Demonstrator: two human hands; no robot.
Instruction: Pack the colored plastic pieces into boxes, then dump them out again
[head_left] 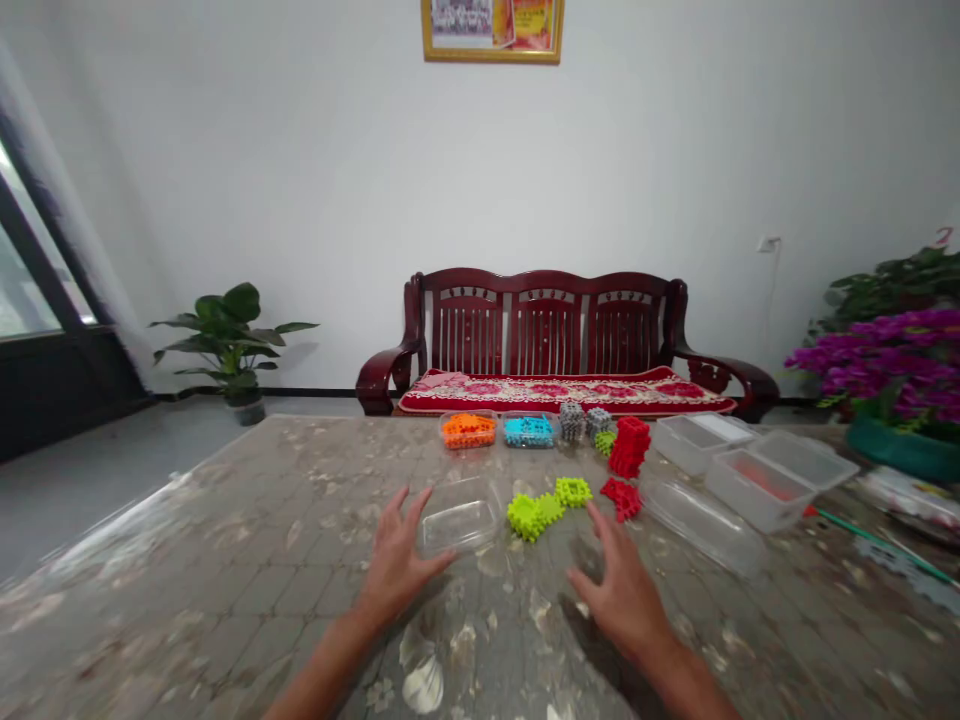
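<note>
My left hand (405, 553) is open with fingers apart, at the left side of an empty clear plastic box (459, 522); whether it touches the box I cannot tell. My right hand (619, 580) is open too, its fingertips near the lime-green interlocking plastic pieces (526, 517). Those pieces lie joined in a small chain, with a lime-green square frame (573, 491) at the right end. Red joined pieces (628, 446) stand as a block beyond my right hand, and a flatter red cluster (622, 499) lies in front of it.
Clear boxes of orange pieces (469, 430) and blue pieces (529, 431) stand at the far edge, beside grey blocks (572, 422). On the right are a clear lid (705, 525), translucent boxes (757, 487), a green stick (885, 545) and a purple flower pot (907, 448). A wooden bench (547, 325) stands beyond.
</note>
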